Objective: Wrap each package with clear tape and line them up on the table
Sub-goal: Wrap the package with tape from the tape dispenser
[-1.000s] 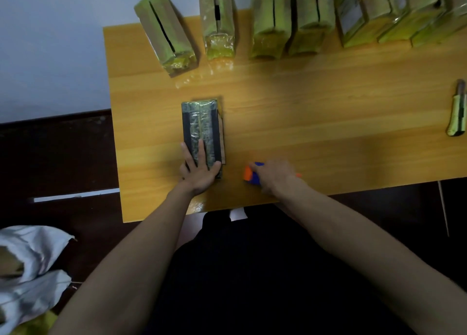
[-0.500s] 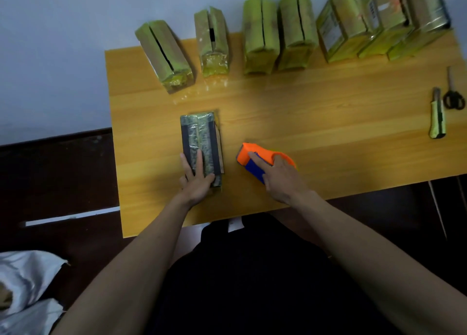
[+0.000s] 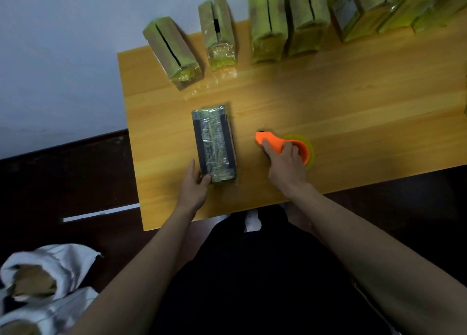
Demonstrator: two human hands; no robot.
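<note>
A dark, tape-covered package (image 3: 214,142) lies lengthwise on the wooden table (image 3: 328,102). My left hand (image 3: 194,185) holds its near left corner, thumb on the near end and fingers along the left side. To the right, my right hand (image 3: 285,165) grips an orange tape dispenser (image 3: 280,142) with a yellowish roll of clear tape, resting on the table apart from the package. Several wrapped greenish packages (image 3: 267,23) stand in a row along the table's far edge.
A white sack (image 3: 48,266) with brown contents lies on the dark floor at the lower left. A pale wall rises behind the table. The table's near edge runs just above my lap.
My left hand slid from the top of the package to its near left corner. My right hand carried the tape dispenser from the near edge further onto the table.
</note>
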